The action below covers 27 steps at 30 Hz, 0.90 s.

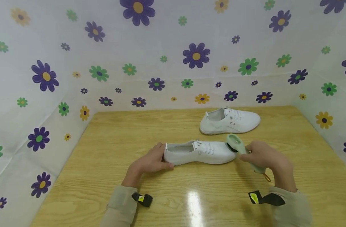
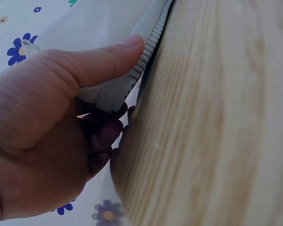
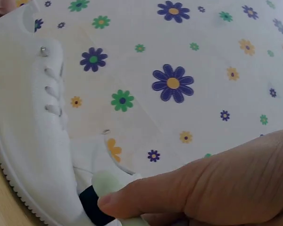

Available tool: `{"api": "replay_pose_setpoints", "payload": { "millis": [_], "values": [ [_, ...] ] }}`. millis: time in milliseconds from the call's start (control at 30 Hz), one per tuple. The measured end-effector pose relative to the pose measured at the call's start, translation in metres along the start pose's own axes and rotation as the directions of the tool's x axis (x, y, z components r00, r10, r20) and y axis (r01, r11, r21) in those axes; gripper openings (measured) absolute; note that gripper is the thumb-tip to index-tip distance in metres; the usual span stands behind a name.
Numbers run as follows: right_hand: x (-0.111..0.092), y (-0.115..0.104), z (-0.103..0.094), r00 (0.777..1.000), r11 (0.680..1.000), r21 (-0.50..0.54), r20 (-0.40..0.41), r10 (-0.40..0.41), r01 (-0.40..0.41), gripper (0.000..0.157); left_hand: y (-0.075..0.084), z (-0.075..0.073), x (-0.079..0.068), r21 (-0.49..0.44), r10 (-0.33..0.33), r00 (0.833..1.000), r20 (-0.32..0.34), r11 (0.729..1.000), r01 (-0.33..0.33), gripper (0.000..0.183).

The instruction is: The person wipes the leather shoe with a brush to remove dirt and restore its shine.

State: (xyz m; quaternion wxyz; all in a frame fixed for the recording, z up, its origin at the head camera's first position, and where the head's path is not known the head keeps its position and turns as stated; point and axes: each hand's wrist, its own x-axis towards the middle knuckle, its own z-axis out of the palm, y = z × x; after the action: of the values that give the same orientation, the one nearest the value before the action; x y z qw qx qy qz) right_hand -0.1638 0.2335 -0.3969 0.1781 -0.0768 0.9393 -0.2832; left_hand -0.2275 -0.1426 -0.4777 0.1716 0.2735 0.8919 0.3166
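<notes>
A white lace-up shoe (image 1: 190, 154) lies sole down on the wooden table, its toe to the right. My left hand (image 1: 150, 160) grips its heel; in the left wrist view the thumb (image 2: 108, 61) presses on the side just above the ridged sole. My right hand (image 1: 264, 154) holds a pale green brush (image 1: 238, 143) by its handle, which ends in an orange loop. The brush's dark bristles (image 3: 95, 205) touch the toe of the shoe in the right wrist view. Part of the handle is hidden behind my fingers.
A second white shoe (image 1: 232, 121) stands behind the first, toe to the right. White cloth with printed flowers (image 1: 161, 37) rises behind the wooden table (image 1: 119, 132) and along both sides. Black straps circle both sleeves.
</notes>
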Motion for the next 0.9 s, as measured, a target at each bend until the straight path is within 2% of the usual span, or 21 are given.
{"api": "replay_pose_setpoints", "payload": {
  "millis": [67,200,300,433,500,567,633,733,800,900],
  "values": [
    [0.005,-0.002,0.000,0.999,0.999,-0.018,0.002,-0.045,0.045,0.022,0.000,0.000,0.001,0.002,0.008,1.000,-0.005,1.000,-0.008,0.070],
    [0.003,-0.004,-0.001,0.988,0.990,-0.001,0.056,-0.144,0.144,0.020,-0.004,0.001,0.001,0.010,-0.003,1.000,-0.011,1.000,0.003,0.071],
    [-0.004,0.002,-0.005,0.993,0.996,0.023,0.087,-0.085,0.084,0.017,-0.007,0.002,0.001,0.011,-0.016,1.000,-0.003,1.000,0.016,0.071],
    [-0.004,0.008,-0.005,0.999,0.999,-0.008,0.022,0.038,-0.037,0.019,-0.007,0.001,0.002,0.014,-0.001,1.000,-0.004,1.000,0.001,0.071],
    [0.002,0.005,-0.002,0.999,0.999,-0.011,-0.013,0.043,-0.044,0.022,-0.007,0.001,0.002,0.025,-0.005,1.000,-0.011,1.000,0.006,0.072],
    [0.008,-0.001,0.002,1.000,1.000,-0.009,-0.019,-0.004,0.003,0.023,-0.007,0.000,0.000,0.024,-0.020,1.000,-0.017,1.000,0.021,0.073],
    [0.008,-0.006,0.004,0.998,0.998,0.014,0.005,-0.058,0.058,0.022,-0.007,0.000,-0.002,0.029,-0.037,0.999,-0.019,0.999,0.037,0.073],
    [0.000,-0.005,0.001,0.996,0.997,0.043,0.042,-0.073,0.072,0.019,-0.007,-0.001,-0.004,0.028,-0.037,0.999,-0.020,0.999,0.037,0.072],
    [-0.006,0.002,-0.003,0.998,0.999,0.044,0.043,-0.034,0.032,0.016,-0.007,0.000,-0.003,0.034,-0.020,1.000,-0.018,0.999,0.020,0.071],
    [-0.008,0.010,-0.005,0.999,0.999,0.036,0.019,0.031,-0.032,0.021,-0.005,0.001,0.000,0.033,-0.011,1.000,-0.011,0.999,0.011,0.071]
  ]
}}
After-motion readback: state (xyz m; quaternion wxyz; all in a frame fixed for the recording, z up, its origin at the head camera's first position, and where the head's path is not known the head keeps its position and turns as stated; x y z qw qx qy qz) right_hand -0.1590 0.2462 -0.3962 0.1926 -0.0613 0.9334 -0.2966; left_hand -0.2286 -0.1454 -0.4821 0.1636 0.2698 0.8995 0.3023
